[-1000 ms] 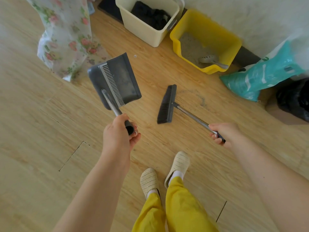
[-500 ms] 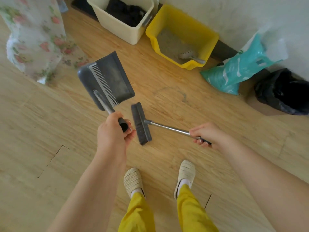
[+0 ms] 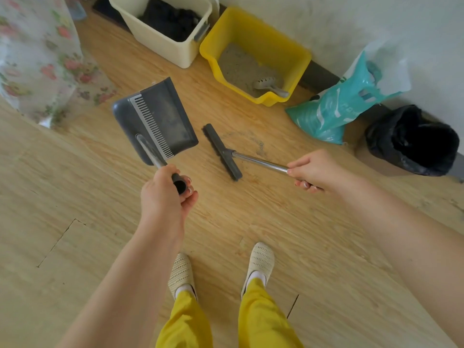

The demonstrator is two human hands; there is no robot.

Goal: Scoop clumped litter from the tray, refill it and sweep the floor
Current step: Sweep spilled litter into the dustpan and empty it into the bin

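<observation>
The left hand [image 3: 167, 197], in the middle of the frame, is curled tight round the black end of a metal handle. The dark grey plastic dustpan [image 3: 157, 121] with a pale comb strip is held by that handle, up and left of the middle. Whether the pan touches the floor cannot be told.

The right hand [image 3: 315, 170], right of the middle, is wrapped round the shiny metal stick of the black brush [image 3: 222, 151]. Its fingers [image 3: 305, 183] are curled under the stick and the thumb is laid along the top. The brush head is seen just right of the dustpan, apart from it, down at the floor. A small smear of grey crumbs [image 3: 259, 146] is seen on the floor just beside the brush.

The yellow plastic litter tray [image 3: 298, 59] is found at the top middle, against the wall. Grey litter lies in it, and a pale grey scoop [image 3: 268, 85] is leaned in its near corner. A cream plastic bin [image 3: 160, 46] with something black inside is placed just left of it. A teal plastic bag [image 3: 334, 111] is seen at the right, and a black bin bag [image 3: 414, 141] further right.

The floor [image 3: 75, 222] is made of pale wood planks. A flowery cloth [image 3: 37, 61] hangs at the upper left. Yellow trousers [image 3: 263, 320] and cream slippers [image 3: 259, 259] are seen at the bottom.
</observation>
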